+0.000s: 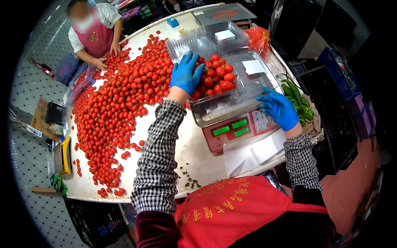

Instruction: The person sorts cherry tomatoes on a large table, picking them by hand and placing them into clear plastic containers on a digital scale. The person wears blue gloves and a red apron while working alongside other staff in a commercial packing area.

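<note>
A clear plastic box of cherry tomatoes (215, 76) rests on the metal pan (211, 115) of a red-and-white weighing scale (215, 142) with lit green displays. Its lid lies folded out to the right, bearing a white label (253, 67). My left hand (186, 74), in a blue glove, is at the box's left side with fingers stretched out over its edge; no tomato shows in its grip. My right hand (279, 108), also blue-gloved, hovers by the pan's right edge, fingers apart and holding nothing. Loose cherry tomatoes (120, 99) form a large heap left of the scale.
Empty clear boxes (188, 43) stand behind the scale, near a red plastic bag (258, 38) and another scale pan (223, 14). Green peppers (295, 99) lie right, white sheets (252, 153) in front. Across the table, a co-worker (96, 33) has both hands at the heap.
</note>
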Motion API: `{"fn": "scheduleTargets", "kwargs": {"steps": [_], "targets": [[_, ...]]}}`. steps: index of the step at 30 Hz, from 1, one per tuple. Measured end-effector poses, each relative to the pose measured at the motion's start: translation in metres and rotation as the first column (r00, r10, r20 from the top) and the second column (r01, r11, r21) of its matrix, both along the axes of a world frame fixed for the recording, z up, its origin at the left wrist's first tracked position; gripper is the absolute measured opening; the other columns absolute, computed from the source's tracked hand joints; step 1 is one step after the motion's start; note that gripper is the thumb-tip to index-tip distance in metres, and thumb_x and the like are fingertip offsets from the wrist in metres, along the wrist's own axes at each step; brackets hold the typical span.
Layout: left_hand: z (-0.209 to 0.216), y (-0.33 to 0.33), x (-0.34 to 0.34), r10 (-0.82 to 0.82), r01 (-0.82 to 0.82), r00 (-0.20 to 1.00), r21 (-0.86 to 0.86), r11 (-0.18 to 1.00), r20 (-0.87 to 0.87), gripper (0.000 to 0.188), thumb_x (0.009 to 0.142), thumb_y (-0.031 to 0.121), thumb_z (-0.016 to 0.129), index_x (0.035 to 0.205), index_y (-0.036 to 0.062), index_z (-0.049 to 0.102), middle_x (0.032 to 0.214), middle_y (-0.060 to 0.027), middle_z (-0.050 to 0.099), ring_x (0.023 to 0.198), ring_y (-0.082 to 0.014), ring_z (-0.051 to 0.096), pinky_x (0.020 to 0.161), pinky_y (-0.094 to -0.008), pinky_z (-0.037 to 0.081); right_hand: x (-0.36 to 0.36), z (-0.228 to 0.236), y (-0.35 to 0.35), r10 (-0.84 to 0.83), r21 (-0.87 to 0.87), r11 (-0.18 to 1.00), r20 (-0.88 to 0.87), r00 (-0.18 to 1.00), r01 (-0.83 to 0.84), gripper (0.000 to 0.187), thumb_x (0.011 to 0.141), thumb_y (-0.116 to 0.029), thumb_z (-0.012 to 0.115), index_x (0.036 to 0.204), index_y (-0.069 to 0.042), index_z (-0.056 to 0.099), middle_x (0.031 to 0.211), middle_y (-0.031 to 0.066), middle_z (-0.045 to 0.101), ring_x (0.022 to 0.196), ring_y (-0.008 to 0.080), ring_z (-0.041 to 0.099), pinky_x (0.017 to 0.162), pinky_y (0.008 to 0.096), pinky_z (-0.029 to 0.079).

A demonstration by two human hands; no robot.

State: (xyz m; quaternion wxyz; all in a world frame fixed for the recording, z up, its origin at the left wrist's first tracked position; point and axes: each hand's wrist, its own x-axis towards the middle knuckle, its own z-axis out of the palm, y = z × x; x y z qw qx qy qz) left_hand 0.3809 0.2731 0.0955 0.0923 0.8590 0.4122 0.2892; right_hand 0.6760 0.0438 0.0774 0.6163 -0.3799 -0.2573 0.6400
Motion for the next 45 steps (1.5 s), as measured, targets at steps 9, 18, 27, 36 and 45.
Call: {"fn": "scheduleTargets", "kwargs": {"steps": [9, 18, 27, 36, 45], "targets": [[-0.023, -0.006, -0.023, 0.041, 0.186, 0.733, -0.259, 0.948, 0.679, 0.054, 0.106, 0.038, 0.047, 0.146, 0.0027, 0.047, 0.152, -0.0225, 0.043, 0.143, -0.0348, 0.040, 0.118, -0.0412, 0.031, 0.006, 0.003, 0.036, 0.004, 0.010, 1.000, -0.098, 0.995, -0.003, 0.046, 0.096, -0.010, 0.055, 0.142, -0.005, 0.049, 0.107, 0.0174, 0.070, 0.081, 0.0197, 0.069, 0.070, 0.0260, 0.055], [-0.025, -0.045, -0.029, 0.167, -0.163, 0.985, -0.082, 0.983, 0.051, 0.063, 0.100, 0.041, 0.055, 0.152, 0.0088, 0.041, 0.161, -0.0232, 0.028, 0.149, -0.0420, 0.026, 0.118, -0.0574, 0.023, -0.025, 0.021, 0.063, -0.255, 0.305, 0.951, 0.669, 0.698, 0.054, 0.068, 0.091, -0.003, 0.058, 0.156, -0.009, 0.037, 0.142, 0.0057, 0.054, 0.121, 0.0144, 0.054, 0.105, 0.0280, 0.043], [0.008, -0.019, -0.020, 0.090, -0.093, 0.995, 0.050, 0.994, 0.052, 0.055, 0.098, 0.040, 0.058, 0.143, 0.0100, 0.051, 0.149, -0.0155, 0.047, 0.143, -0.0379, 0.038, 0.117, -0.0598, 0.022, -0.064, 0.051, 0.071, -0.367, 0.467, 0.864, 0.840, 0.400, -0.187, 0.068, 0.088, 0.003, 0.058, 0.153, -0.013, 0.042, 0.153, 0.0140, 0.047, 0.141, 0.0286, 0.045, 0.115, 0.0358, 0.037], [0.006, -0.020, -0.016, 0.015, -0.089, 0.927, 0.180, 0.980, 0.376, 0.040, 0.095, 0.025, 0.062, 0.131, 0.0073, 0.063, 0.137, -0.0202, 0.057, 0.132, -0.0400, 0.050, 0.110, -0.0466, 0.039, -0.064, 0.048, 0.073, -0.386, 0.487, 0.852, 0.832, 0.398, -0.193, 0.069, 0.088, 0.003, 0.058, 0.152, -0.014, 0.043, 0.153, 0.0136, 0.047, 0.141, 0.0289, 0.045, 0.116, 0.0368, 0.037], [0.000, 0.009, -0.024, 0.285, 0.392, 0.463, -0.482, 0.784, 0.840, 0.047, 0.103, 0.041, 0.050, 0.130, 0.0056, 0.065, 0.131, -0.0046, 0.066, 0.121, -0.0139, 0.055, 0.107, -0.0330, 0.039, -0.067, 0.049, 0.074, -0.416, 0.487, 0.835, 0.863, 0.286, -0.256, 0.073, 0.082, 0.007, 0.053, 0.152, -0.014, 0.044, 0.153, 0.0151, 0.045, 0.139, 0.0329, 0.045, 0.115, 0.0400, 0.038]]}}
